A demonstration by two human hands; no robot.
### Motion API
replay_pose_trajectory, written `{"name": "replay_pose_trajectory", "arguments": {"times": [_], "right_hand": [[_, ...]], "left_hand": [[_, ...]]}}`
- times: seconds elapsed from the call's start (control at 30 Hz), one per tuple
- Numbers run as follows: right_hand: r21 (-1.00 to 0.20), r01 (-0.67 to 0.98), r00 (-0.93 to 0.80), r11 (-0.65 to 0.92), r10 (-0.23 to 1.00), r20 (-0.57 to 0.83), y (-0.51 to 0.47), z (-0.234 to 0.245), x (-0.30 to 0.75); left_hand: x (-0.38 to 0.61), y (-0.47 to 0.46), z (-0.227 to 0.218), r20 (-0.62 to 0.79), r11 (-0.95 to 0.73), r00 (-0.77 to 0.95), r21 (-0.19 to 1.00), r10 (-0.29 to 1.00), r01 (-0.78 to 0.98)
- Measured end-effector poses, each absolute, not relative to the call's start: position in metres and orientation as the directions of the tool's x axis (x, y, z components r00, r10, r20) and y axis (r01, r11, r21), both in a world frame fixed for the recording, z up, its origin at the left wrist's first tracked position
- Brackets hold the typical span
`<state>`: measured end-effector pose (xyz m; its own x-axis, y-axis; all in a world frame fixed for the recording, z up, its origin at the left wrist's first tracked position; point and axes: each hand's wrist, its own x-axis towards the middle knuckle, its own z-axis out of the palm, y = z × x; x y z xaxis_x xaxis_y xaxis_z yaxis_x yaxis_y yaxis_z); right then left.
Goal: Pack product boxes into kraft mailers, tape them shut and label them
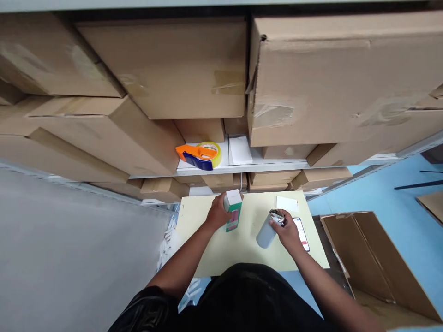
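My left hand [218, 212] is closed round a small upright carton [234, 211], white on top, with a green side and a pink picture. To its right, my right hand [287, 230] grips the top end of a light grey cylinder [266, 234] that has a shiny metallic rim. The cylinder leans, its lower end towards the table's middle; whether it touches the tabletop I cannot tell. Both hands are over a pale yellow table [221, 256]. A phone [302, 234] with a lit screen lies beside my right hand, partly covered by it.
A white card or pad [287, 203] lies at the table's back right. Shelves [221, 171] ahead hold several cardboard boxes [166, 69], an orange and blue tape dispenser [200, 155] and a white flat item [240, 150]. An open cardboard box [380, 263] stands right of the table.
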<state>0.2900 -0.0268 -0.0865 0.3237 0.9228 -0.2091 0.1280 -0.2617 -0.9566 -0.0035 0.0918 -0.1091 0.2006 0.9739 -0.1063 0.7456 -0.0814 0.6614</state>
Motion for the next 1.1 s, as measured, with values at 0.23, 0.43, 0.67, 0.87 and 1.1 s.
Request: {"name": "replay_pose_trajectory", "arguments": {"times": [0.23, 0.43, 0.67, 0.87, 1.1], "right_hand": [[-0.938, 0.238, 0.291, -0.251, 0.940, -0.177, 0.001, -0.093, 0.252], [-0.912, 0.318, 0.183, -0.259, 0.961, -0.210, 0.004, -0.104, 0.200], [-0.875, 0.393, 0.207, -0.284, 0.954, -0.216, 0.000, -0.108, 0.166], [-0.884, 0.356, 0.272, -0.303, 0.939, -0.213, 0.002, -0.105, 0.159], [-0.912, 0.321, 0.219, -0.254, 0.957, -0.189, -0.005, -0.102, 0.155]], "left_hand": [[-0.049, 0.031, -0.124, 0.053, -0.229, 0.298, 0.770, 0.953, 0.596], [-0.072, 0.004, -0.119, 0.197, -0.370, 0.333, 0.700, 0.922, 0.611], [-0.087, -0.013, -0.113, 0.122, -0.420, 0.510, 0.741, 0.852, 0.524], [-0.090, -0.013, -0.098, -0.038, -0.320, 0.484, 0.705, 0.874, 0.633], [-0.081, -0.008, -0.092, -0.033, -0.302, 0.380, 0.544, 0.925, 0.783]]}}
